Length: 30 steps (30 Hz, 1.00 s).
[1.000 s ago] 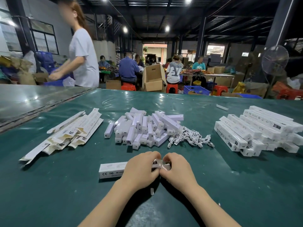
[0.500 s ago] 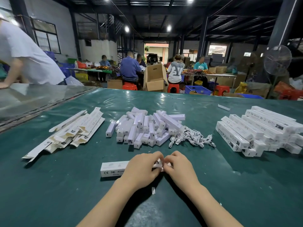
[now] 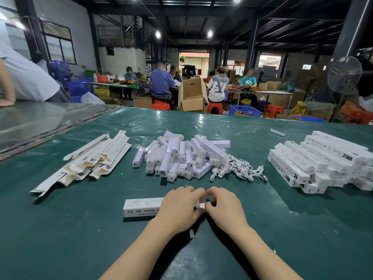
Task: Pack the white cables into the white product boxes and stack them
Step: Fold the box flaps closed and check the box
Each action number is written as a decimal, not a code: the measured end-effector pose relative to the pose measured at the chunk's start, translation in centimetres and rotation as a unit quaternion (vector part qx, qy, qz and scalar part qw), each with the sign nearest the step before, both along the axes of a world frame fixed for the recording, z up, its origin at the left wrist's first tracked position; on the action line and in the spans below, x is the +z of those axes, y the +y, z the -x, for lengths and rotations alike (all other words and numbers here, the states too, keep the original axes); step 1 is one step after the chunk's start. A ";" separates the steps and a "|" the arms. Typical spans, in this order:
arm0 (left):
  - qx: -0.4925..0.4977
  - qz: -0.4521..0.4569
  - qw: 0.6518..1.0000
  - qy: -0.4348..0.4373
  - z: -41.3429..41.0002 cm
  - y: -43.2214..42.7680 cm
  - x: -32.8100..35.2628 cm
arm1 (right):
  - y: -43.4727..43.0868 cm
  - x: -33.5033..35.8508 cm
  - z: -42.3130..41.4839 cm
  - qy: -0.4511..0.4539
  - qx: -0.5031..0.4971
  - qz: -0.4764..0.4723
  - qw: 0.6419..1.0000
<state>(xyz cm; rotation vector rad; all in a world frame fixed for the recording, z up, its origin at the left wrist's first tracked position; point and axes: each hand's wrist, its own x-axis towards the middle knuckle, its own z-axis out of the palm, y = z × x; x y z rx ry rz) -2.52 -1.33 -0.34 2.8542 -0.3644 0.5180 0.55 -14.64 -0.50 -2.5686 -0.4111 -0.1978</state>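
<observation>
On the green worktop [image 3: 60, 229] we have, far to our right, the stack of closed boxes [image 3: 314, 158] laid in crossing layers. Far to the left is a loose fan of flat cartons [image 3: 94, 158], and in the middle a heap of small white blocks [image 3: 177, 156]. The white cables [image 3: 240, 169] lie tangled just beside the right edge of that heap. Nearest us, well apart from all these piles, one long product box [image 3: 141, 208] lies flat on the worktop, its printed side facing us. We judge it light, thin card that will dent if squeezed in the middle, so we would hold it near an end, across its narrow faces, and lift it level. The cables look soft and springy and are likely to snag one another; we would lift one bundle clear by its coil. Our left hand [image 3: 178, 209] grasps the right end of the box, fingers curled over its top. Our right hand [image 3: 225, 209] meets it there, thumb and fingertips bent in on the small end flap [image 3: 201, 206], which stands a little proud. We judge the flap is being tucked shut, but we cannot tell whether a cable is inside.
</observation>
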 end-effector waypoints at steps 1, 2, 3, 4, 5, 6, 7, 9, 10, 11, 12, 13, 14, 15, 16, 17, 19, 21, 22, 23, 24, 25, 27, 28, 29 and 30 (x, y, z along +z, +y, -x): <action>-0.009 0.010 1.000 0.006 0.1 0.1 0.0 | 0.0 0.1 0.2 -0.001 0.015 -0.016 1.000; -0.017 0.022 1.000 0.011 0.1 0.2 0.1 | 0.0 0.1 0.2 -0.003 0.025 -0.046 0.999; -0.023 0.031 0.999 0.010 0.1 0.2 0.2 | 0.1 0.1 0.2 0.001 0.029 -0.093 0.995; -0.027 0.039 0.999 0.005 0.2 0.3 0.3 | 0.1 0.0 0.1 0.021 0.028 -0.175 0.984; -0.030 0.047 0.998 -0.004 0.2 0.4 0.5 | 0.0 0.2 0.0 0.064 0.028 -0.291 0.954; -0.033 0.057 0.998 -0.016 0.2 0.5 0.7 | -0.1 0.4 0.0 0.125 0.037 -0.409 0.903; -0.036 0.068 0.997 -0.030 0.2 0.5 0.9 | -0.2 0.7 -0.1 0.185 0.052 -0.500 0.844; -0.043 0.087 0.994 -0.059 0.3 0.5 1.2 | -0.7 1.1 -0.3 0.263 0.082 -0.581 0.766; -0.050 0.098 0.991 -0.072 0.4 0.4 1.3 | -0.9 1.2 -0.3 0.283 0.101 -0.586 0.753; -0.059 0.110 0.989 -0.082 0.5 0.3 1.4 | -1.1 1.3 -0.3 0.296 0.120 -0.582 0.748; -0.069 0.120 0.987 -0.086 0.6 0.2 1.4 | -1.1 1.3 -0.3 0.302 0.135 -0.579 0.746; -0.076 0.125 0.986 -0.085 0.7 0.1 1.4 | -1.2 1.3 -0.2 0.307 0.141 -0.576 0.744; -0.080 0.125 0.985 -0.083 0.8 0.1 1.5 | -1.2 1.3 -0.2 0.312 0.142 -0.574 0.743; -0.082 0.122 0.986 -0.081 0.8 0.2 1.5 | -1.2 1.3 -0.3 0.317 0.141 -0.571 0.744; -0.080 0.121 0.986 -0.083 0.8 0.2 1.5 | -1.1 1.4 -0.3 0.324 0.138 -0.565 0.746; -0.075 0.129 0.985 -0.083 0.7 0.3 1.5 | -1.1 1.5 -0.4 0.331 0.135 -0.551 0.754; -0.063 0.168 0.982 -0.063 0.7 0.1 1.4 | -0.9 1.6 -0.3 0.335 0.132 -0.496 0.790; -0.066 0.184 0.980 -0.037 0.7 -0.1 1.2 | -0.6 1.5 -0.2 0.322 0.134 -0.448 0.824; -0.069 0.180 0.981 -0.031 0.7 -0.2 1.1 | -0.6 1.5 -0.1 0.315 0.135 -0.439 0.830; -0.068 0.179 0.981 -0.029 0.7 -0.2 1.0 | -0.5 1.4 -0.1 0.310 0.135 -0.440 0.832; -0.064 0.183 0.981 -0.029 0.7 -0.1 1.0 | -0.6 1.4 -0.1 0.309 0.136 -0.446 0.829; -0.059 0.190 0.979 -0.030 0.7 0.0 1.0 | -0.6 1.4 -0.1 0.309 0.137 -0.454 0.824; -0.049 0.205 0.977 -0.027 0.7 0.1 1.2 | -0.8 1.5 -0.2 0.313 0.143 -0.467 0.814; -0.046 0.209 0.977 -0.024 0.7 0.2 1.3 | -0.8 1.4 -0.2 0.316 0.146 -0.472 0.810; -0.044 0.213 0.976 -0.022 0.8 0.2 1.4 | -0.9 1.4 -0.3 0.318 0.149 -0.477 0.806; -0.042 0.215 0.975 -0.022 0.8 0.2 1.4 | -0.9 1.3 -0.3 0.320 0.150 -0.482 0.802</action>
